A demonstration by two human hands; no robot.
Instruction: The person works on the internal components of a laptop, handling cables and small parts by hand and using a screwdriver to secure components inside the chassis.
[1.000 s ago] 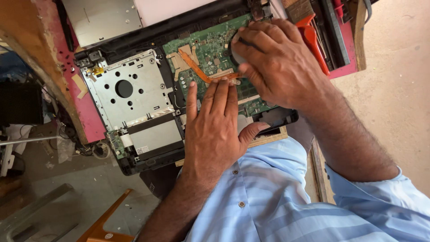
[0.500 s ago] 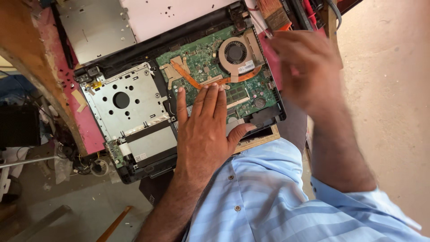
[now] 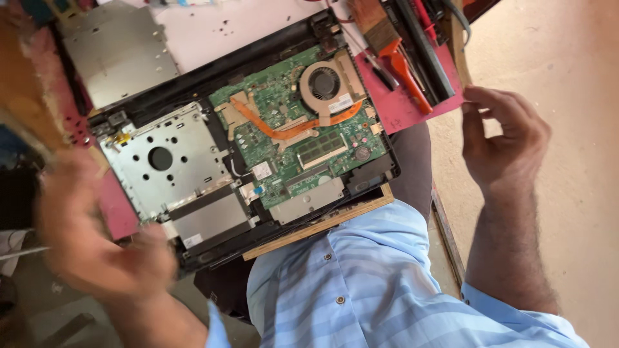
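1. Lying open on the pink work mat (image 3: pixel 412 113), the black laptop base with its cover off (image 3: pixel 258 154) shows a green circuit board (image 3: pixel 303 145), a round black cooling fan in a tan housing (image 3: pixel 324 85) and a copper-orange heat pipe (image 3: pixel 290 129).
2. Left of the board sits a silver perforated metal drive bay (image 3: pixel 161 161).
3. Right hand (image 3: pixel 500 138): off the laptop, beside the mat's right edge, fingers loosely curled and apart, gripping nothing visible.
4. Left hand (image 3: pixel 103 238): motion-blurred near the laptop's lower-left corner; cannot tell whether the fingers are apart or clasping anything.
5. An orange-handled paintbrush (image 3: pixel 393 48) lies on the mat just above the fan, among dark tools.
6. Judgement: neither hand steadies the base, which overhangs a wooden board (image 3: pixel 322 225) on the lap. Handling it well would mean holding the black edges, keeping fingers off the board and pipe.
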